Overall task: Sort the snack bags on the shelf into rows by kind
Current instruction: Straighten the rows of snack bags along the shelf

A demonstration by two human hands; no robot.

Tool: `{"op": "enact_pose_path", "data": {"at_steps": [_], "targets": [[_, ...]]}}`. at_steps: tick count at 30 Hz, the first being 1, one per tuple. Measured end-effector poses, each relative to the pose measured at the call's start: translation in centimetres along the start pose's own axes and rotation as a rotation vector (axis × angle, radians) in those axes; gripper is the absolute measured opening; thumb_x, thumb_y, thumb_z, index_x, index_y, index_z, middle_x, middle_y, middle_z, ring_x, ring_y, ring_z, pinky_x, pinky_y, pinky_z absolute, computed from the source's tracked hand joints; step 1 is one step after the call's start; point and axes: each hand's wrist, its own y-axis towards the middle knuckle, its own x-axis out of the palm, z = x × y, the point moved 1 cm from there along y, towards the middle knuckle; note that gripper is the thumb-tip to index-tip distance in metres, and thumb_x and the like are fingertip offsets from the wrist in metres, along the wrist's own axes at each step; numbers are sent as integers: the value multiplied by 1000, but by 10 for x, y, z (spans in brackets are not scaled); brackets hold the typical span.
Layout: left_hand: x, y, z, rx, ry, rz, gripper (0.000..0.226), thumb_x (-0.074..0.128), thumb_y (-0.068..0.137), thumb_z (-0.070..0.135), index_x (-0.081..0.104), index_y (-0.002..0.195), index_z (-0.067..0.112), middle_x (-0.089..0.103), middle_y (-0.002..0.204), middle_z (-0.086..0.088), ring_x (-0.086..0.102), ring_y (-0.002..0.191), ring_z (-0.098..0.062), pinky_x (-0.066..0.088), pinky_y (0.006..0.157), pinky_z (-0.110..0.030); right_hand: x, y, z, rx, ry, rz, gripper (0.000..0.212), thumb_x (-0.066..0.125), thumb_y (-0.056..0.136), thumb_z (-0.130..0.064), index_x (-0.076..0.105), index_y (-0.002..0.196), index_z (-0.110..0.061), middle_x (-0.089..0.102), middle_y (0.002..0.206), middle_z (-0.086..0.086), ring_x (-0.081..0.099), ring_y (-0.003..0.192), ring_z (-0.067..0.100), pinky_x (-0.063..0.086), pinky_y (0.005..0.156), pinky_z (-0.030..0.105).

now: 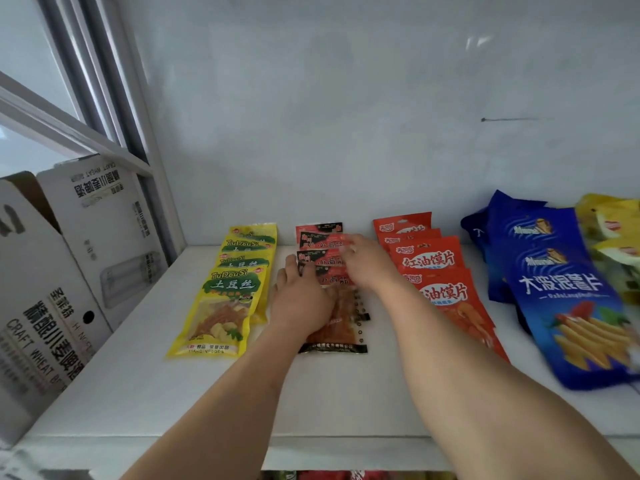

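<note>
Resting flat, fingers spread and gripping nothing, the left hand (299,299) and right hand (363,261) press the red-and-black bags (322,258), a middle row on the shelf (138,393) running lengthwise away toward the wall, directly beneath both palms.

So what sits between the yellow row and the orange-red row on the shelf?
In the head view, the red-and-black bags lie in a row between the yellow bags and orange-red bags, with both hands, left and right, resting on them.
</note>
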Motion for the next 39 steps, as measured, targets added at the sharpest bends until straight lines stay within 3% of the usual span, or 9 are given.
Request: {"op": "enact_pose_path", "data": {"at_steps": [2, 7, 12, 15, 20, 24, 27, 34, 39], "targets": [[-7, -2, 8, 31, 0, 66, 68, 47, 96, 51, 32, 151, 14, 15, 163, -16, 15, 149, -34, 18, 120, -45, -16, -14, -1, 2, 11, 17, 42, 39, 107, -30, 46, 145, -13, 54, 143, 8, 56, 121, 21, 38, 90, 25], [-14, -8, 34, 83, -67, 134, 67, 49, 96, 47, 33, 151, 13, 15, 164, -14, 14, 149, -34, 17, 119, -47, -60, -47, 11, 29, -13, 180, 46, 46, 104, -37, 48, 145, -16, 50, 148, 4, 48, 134, 21, 37, 106, 31], [0, -26, 62, 93, -136, -19, 74, 45, 98, 53, 20, 157, 16, 2, 167, -9, 1, 153, -32, 10, 122, -47, -88, -74, 53, 137, -23, 319, 46, 48, 102, -39, 49, 143, -18, 53, 144, 2, 54, 127, 19, 43, 95, 27], [8, -31, 88, 111, -350, -121, 71, 48, 100, 50, 23, 157, 16, 9, 167, -6, 7, 153, -27, 17, 121, -43, -93, -81, 82, 184, 61, 311, 40, 53, 101, -39, 54, 137, -21, 61, 129, -3, 63, 103, 13, 49, 75, 21], [27, -26, 131, -96, -836, -162, 39, 55, 100, 36, 45, 137, 25, 53, 126, 3, 57, 109, -17, 48, 87, -33, -91, -74, 128, 222, 146, 292, 38, 58, 93, -50, 54, 126, -31, 58, 124, -10, 61, 111, 16, 53, 95, 41], [52, -17, 142, -118, -828, -107, 35, 61, 96, 34, 53, 126, 19, 66, 121, 1, 66, 101, -16, 50, 73, -25, -84, -62, 150, 213, 238, 209, 43, 59, 89, -52, 52, 127, -33, 64, 120, -4, 65, 102, 14, 55, 84, 35], [58, -12, 143, -104, -728, -51, 34, 60, 97, 30, 52, 128, 19, 62, 120, 2, 58, 96, -13, 39, 63, -16, -78, -55, 152, 211, 226, 153, 54, 58, 88, -55, 45, 135, -32, 62, 124, -6, 63, 110, 19, 52, 91, 40], [66, 5, 132, -121, -624, -65, 45, 60, 91, 38, 50, 132, 26, 63, 126, 1, 65, 108, -17, 57, 93, -44, -72, -35, 154, 235, 282, 128, 97, 43, 61, -84, 35, 141, -30, 59, 130, -3, 63, 113, 22, 54, 93, 50], [71, 14, 132, -56, -487, -62, 49, 56, 96, 33, 42, 142, 23, 54, 136, -1, 61, 115, -19, 51, 95, -34, -72, -13, 154, 256, 338, 43, 72, 50, 84, -71, 36, 142, -32, 61, 127, -4, 65, 108, 19, 56, 91, 48]]}}
